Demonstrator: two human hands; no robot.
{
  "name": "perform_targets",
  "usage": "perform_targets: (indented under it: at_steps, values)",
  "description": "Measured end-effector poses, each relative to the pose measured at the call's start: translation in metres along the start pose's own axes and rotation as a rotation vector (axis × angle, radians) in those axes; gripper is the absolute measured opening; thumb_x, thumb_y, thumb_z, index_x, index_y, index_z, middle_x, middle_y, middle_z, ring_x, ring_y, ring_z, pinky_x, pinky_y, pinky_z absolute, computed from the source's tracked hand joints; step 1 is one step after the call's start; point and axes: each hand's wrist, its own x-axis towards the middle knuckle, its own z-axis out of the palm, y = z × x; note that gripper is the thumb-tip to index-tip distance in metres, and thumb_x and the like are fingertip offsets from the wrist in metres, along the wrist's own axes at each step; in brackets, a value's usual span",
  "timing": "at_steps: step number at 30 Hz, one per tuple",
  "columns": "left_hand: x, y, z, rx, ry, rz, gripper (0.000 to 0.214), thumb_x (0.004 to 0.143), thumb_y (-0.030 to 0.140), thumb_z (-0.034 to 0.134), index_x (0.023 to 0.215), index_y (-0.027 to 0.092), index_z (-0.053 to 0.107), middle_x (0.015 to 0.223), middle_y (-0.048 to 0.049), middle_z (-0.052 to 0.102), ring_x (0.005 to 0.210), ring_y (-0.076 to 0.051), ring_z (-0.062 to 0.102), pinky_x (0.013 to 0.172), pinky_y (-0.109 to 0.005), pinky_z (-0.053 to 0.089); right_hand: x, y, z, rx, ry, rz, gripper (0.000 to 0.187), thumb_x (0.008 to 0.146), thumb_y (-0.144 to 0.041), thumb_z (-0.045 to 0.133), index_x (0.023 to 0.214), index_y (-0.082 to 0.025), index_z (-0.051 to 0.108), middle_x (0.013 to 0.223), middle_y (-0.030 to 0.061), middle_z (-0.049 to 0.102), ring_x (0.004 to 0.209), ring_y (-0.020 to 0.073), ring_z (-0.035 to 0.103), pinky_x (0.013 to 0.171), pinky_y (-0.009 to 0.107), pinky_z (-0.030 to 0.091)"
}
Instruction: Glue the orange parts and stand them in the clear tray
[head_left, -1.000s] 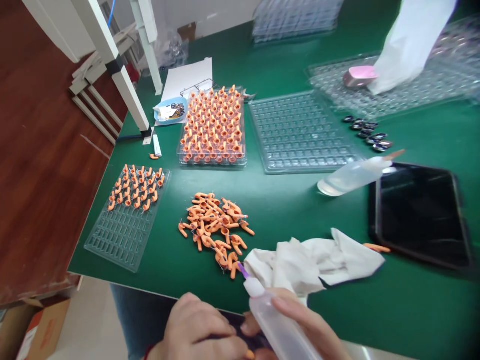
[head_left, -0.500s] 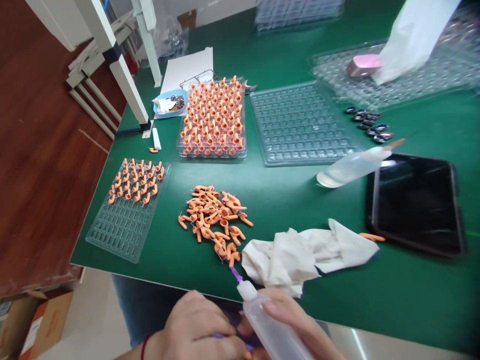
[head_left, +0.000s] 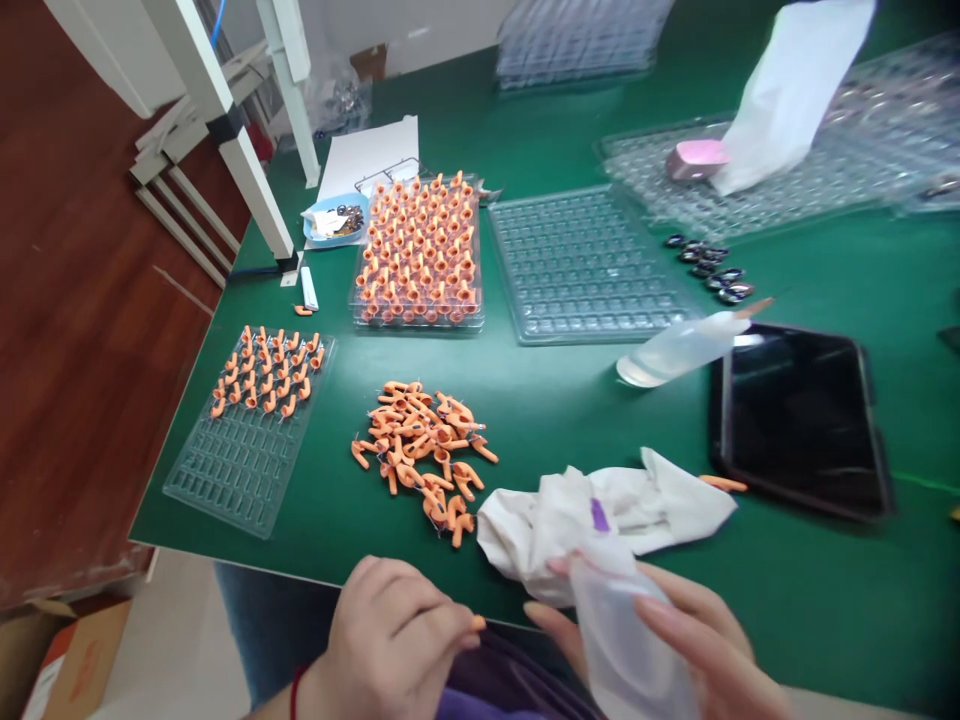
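Observation:
My right hand [head_left: 675, 640] is wrapped round a clear squeeze bottle [head_left: 622, 630] with a purple tip, which points up over a crumpled white cloth [head_left: 600, 515]. At the table's near edge, my left hand [head_left: 394, 645] is closed in a pinch on a small orange part [head_left: 477, 623]. A loose pile of orange parts [head_left: 420, 445] lies just beyond my hands on the green table [head_left: 555, 400]. A clear tray [head_left: 240, 440] at the left holds a few rows of orange parts. Farther back stands a tray full of orange parts [head_left: 416, 255].
A second squeeze bottle [head_left: 675, 350] lies on its side beside a black tablet [head_left: 799, 420]. An empty clear tray [head_left: 581, 265] and small dark parts [head_left: 709, 268] sit behind. Another person's white sleeve [head_left: 787, 90] reaches over far trays. White frame legs [head_left: 240, 160] stand at the left.
My right hand has swung the bottle to the right and tipped it upright over the cloth. My left hand stays at the table edge, its pinched orange part now showing.

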Motion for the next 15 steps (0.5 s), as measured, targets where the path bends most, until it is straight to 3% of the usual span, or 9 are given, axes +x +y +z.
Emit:
perform_targets:
  at_steps: [2, 4, 10, 15]
  values:
    - [0.003, -0.001, 0.006, 0.041, 0.011, -0.005, 0.007, 0.095, 0.011, 0.059, 0.094, 0.013, 0.066, 0.077, -0.0035, 0.069, 0.073, -0.016, 0.061, 0.070, -0.029, 0.048, 0.004, 0.008, 0.000, -0.110, 0.019, -0.092, 0.086, 0.076, 0.004, 0.079, 0.146, -0.035, 0.048, 0.123, 0.0050, 0.060, 0.108, 0.0185, 0.064, 0.086, 0.026, 0.059]
    - [0.004, -0.002, 0.012, 0.074, 0.020, 0.009, 0.007, 0.094, 0.009, 0.060, 0.095, 0.013, 0.066, 0.077, -0.0032, 0.069, 0.072, -0.016, 0.060, 0.070, -0.030, 0.046, 0.006, 0.010, 0.003, -0.148, -0.018, -0.116, 0.076, 0.084, 0.002, 0.072, 0.147, -0.033, 0.047, 0.122, 0.0069, 0.057, 0.108, 0.0187, 0.062, 0.087, 0.028, 0.056]
    - [0.008, -0.002, 0.026, 0.095, 0.022, 0.042, 0.010, 0.096, 0.010, 0.056, 0.093, 0.012, 0.066, 0.076, -0.0037, 0.070, 0.072, -0.017, 0.060, 0.066, -0.030, 0.043, 0.001, -0.003, 0.013, -0.005, 0.073, -0.040, 0.080, 0.082, 0.006, 0.071, 0.148, -0.030, 0.042, 0.121, 0.0059, 0.056, 0.095, 0.0146, 0.065, 0.079, 0.023, 0.055]
    - [0.010, -0.003, 0.030, 0.046, 0.028, 0.105, 0.010, 0.096, 0.009, 0.056, 0.096, 0.010, 0.066, 0.079, -0.0051, 0.070, 0.073, -0.016, 0.062, 0.066, -0.029, 0.045, 0.004, -0.007, 0.015, -0.104, 0.102, -0.042, 0.075, 0.084, 0.001, 0.071, 0.147, -0.026, 0.042, 0.117, 0.0077, 0.057, 0.099, 0.0177, 0.063, 0.078, 0.025, 0.054]
